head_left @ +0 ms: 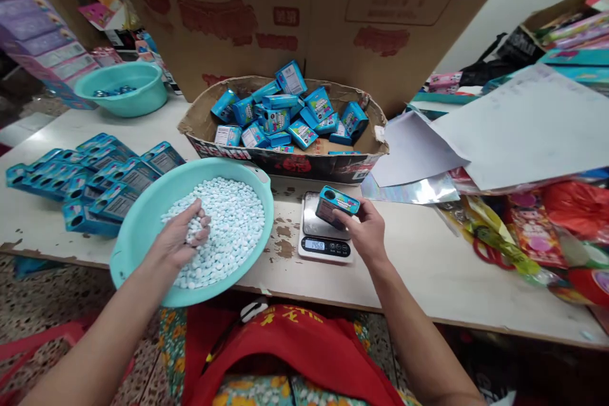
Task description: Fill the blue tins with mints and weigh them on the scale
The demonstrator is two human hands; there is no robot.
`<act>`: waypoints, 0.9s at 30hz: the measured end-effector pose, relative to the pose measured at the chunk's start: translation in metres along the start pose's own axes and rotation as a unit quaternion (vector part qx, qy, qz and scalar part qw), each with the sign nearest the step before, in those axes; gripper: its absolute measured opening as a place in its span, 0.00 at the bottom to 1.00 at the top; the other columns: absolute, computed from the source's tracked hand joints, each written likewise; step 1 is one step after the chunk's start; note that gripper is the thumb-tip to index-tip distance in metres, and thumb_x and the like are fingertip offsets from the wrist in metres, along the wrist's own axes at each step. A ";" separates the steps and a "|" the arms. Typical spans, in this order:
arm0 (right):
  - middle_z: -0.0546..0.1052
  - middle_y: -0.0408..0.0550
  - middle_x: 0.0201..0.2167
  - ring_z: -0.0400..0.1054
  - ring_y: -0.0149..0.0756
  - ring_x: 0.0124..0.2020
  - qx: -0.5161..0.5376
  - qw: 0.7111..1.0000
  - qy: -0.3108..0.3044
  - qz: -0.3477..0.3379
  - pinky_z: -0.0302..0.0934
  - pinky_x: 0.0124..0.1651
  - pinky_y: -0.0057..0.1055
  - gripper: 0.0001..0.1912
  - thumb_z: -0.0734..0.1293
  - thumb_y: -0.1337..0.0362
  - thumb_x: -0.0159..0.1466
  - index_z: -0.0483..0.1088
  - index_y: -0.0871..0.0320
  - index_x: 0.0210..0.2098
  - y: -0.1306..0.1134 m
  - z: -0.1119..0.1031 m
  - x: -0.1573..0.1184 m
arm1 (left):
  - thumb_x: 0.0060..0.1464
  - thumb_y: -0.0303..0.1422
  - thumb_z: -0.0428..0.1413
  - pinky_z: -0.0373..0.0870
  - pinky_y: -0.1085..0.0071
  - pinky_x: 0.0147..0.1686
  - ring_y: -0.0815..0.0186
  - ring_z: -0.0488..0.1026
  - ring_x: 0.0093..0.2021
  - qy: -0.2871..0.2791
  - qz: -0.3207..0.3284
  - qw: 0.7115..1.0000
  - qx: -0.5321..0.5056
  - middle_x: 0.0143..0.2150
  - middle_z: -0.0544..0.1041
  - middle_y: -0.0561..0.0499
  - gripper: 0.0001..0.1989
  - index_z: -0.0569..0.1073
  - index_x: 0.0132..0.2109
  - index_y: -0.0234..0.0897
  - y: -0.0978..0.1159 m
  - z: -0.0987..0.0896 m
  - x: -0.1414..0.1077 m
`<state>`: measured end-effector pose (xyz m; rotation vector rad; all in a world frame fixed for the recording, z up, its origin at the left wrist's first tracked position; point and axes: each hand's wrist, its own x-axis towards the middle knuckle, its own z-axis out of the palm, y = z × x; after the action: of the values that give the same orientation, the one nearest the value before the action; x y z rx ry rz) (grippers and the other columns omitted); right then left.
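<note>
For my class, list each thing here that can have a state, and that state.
Scale: on, display lit
Blue box: held at the scale
Right hand: closed on the blue box
Left hand: partly curled, among pale tablets
Large basin: uncovered, part full
Small basin: uncovered, blue pieces inside
Cardboard tray: open, holding piled packs
Table boxes: clustered together

This looks like a small packing workshop or a shop's back room: a worn surface [423, 260] carries a digital scale [327, 247], a basin [124, 247] of loose pellets [235, 222] and stacked blue boxes [117, 181]; a big carton [328, 13] rises behind, and bright packets [535, 228] lie heaped at the right.
</note>
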<state>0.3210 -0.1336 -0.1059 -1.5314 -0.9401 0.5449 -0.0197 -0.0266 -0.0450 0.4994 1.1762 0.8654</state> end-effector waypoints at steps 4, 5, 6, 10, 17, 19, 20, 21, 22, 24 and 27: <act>0.74 0.46 0.36 0.69 0.38 0.38 0.013 0.994 -0.037 -0.100 0.65 0.44 0.36 0.20 0.75 0.55 0.53 0.71 0.56 0.42 -0.054 0.039 -0.005 | 0.57 0.34 0.55 0.46 0.83 0.10 0.78 0.55 0.13 -0.027 0.052 0.995 -0.078 0.20 0.62 0.57 0.12 0.62 0.29 0.36 0.011 0.016 -0.015; 0.74 0.46 0.37 0.69 0.38 0.38 0.011 0.989 -0.066 -0.129 0.65 0.44 0.35 0.19 0.74 0.56 0.54 0.71 0.55 0.42 -0.068 0.052 -0.007 | 0.57 0.35 0.56 0.45 0.83 0.10 0.78 0.55 0.13 -0.037 0.074 0.991 -0.101 0.19 0.61 0.58 0.13 0.62 0.29 0.36 0.018 0.023 -0.021; 0.74 0.46 0.37 0.69 0.38 0.39 0.005 0.983 -0.098 -0.154 0.64 0.43 0.35 0.18 0.74 0.56 0.55 0.72 0.54 0.42 -0.080 0.066 -0.009 | 0.56 0.36 0.57 0.44 0.83 0.10 0.78 0.55 0.13 -0.048 0.102 0.986 -0.120 0.19 0.61 0.58 0.14 0.62 0.29 0.36 0.025 0.031 -0.026; 0.74 0.47 0.38 0.69 0.39 0.39 -0.014 0.957 -0.202 -0.208 0.63 0.43 0.35 0.16 0.73 0.57 0.57 0.72 0.53 0.43 -0.104 0.122 -0.021 | 0.49 0.42 0.62 0.47 0.81 0.12 0.78 0.56 0.14 -0.054 0.252 0.956 -0.137 0.19 0.61 0.59 0.19 0.61 0.27 0.37 0.043 0.058 -0.034; 0.75 0.47 0.38 0.69 0.41 0.40 -0.022 0.950 -0.240 -0.197 0.63 0.42 0.35 0.17 0.72 0.55 0.56 0.72 0.54 0.42 -0.094 0.166 -0.036 | 0.44 0.46 0.64 0.59 0.77 0.19 0.75 0.63 0.19 -0.010 0.325 0.940 -0.108 0.20 0.62 0.58 0.23 0.61 0.24 0.36 0.031 0.055 -0.013; 0.75 0.47 0.38 0.69 0.41 0.40 -0.027 0.952 -0.240 -0.191 0.63 0.42 0.35 0.17 0.73 0.56 0.56 0.71 0.54 0.42 -0.094 0.167 -0.037 | 0.43 0.47 0.65 0.53 0.78 0.16 0.77 0.60 0.18 -0.006 0.313 0.942 -0.119 0.20 0.62 0.58 0.24 0.61 0.25 0.37 0.030 0.051 -0.010; 0.75 0.47 0.38 0.69 0.41 0.40 -0.029 0.952 -0.241 -0.187 0.63 0.42 0.34 0.17 0.73 0.57 0.55 0.71 0.54 0.42 -0.094 0.167 -0.037 | 0.42 0.47 0.65 0.50 0.78 0.15 0.77 0.58 0.17 -0.007 0.304 0.945 -0.124 0.20 0.61 0.59 0.24 0.60 0.25 0.37 0.031 0.050 -0.010; 0.75 0.47 0.38 0.69 0.41 0.40 -0.029 0.952 -0.243 -0.184 0.63 0.42 0.34 0.17 0.74 0.57 0.55 0.72 0.54 0.42 -0.095 0.166 -0.037 | 0.42 0.48 0.65 0.47 0.79 0.14 0.78 0.57 0.16 -0.010 0.296 0.947 -0.125 0.20 0.60 0.59 0.25 0.60 0.25 0.37 0.032 0.049 -0.009; 0.75 0.47 0.38 0.69 0.41 0.40 -0.027 0.952 -0.244 -0.181 0.63 0.43 0.34 0.16 0.74 0.58 0.55 0.72 0.54 0.41 -0.095 0.166 -0.037 | 0.42 0.48 0.65 0.46 0.79 0.14 0.78 0.56 0.16 -0.015 0.290 0.949 -0.125 0.19 0.60 0.59 0.25 0.60 0.25 0.36 0.032 0.048 -0.009; 0.75 0.47 0.38 0.69 0.41 0.41 -0.023 0.953 -0.246 -0.177 0.63 0.43 0.34 0.16 0.74 0.58 0.54 0.72 0.55 0.41 -0.096 0.163 -0.036 | 0.43 0.48 0.65 0.46 0.79 0.13 0.78 0.56 0.16 -0.024 0.287 0.949 -0.126 0.19 0.59 0.59 0.25 0.59 0.25 0.36 0.033 0.046 -0.010; 0.75 0.47 0.38 0.69 0.41 0.40 -0.012 0.955 -0.245 -0.170 0.63 0.43 0.35 0.16 0.74 0.58 0.54 0.72 0.55 0.40 -0.095 0.160 -0.036 | 0.43 0.47 0.65 0.46 0.80 0.13 0.78 0.56 0.16 -0.032 0.284 0.950 -0.124 0.19 0.59 0.60 0.25 0.59 0.25 0.36 0.031 0.046 -0.012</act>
<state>0.1509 -0.0705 -0.0509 -1.2332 -1.5603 0.6771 0.0119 -0.0135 0.0000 0.6665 0.8525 1.4605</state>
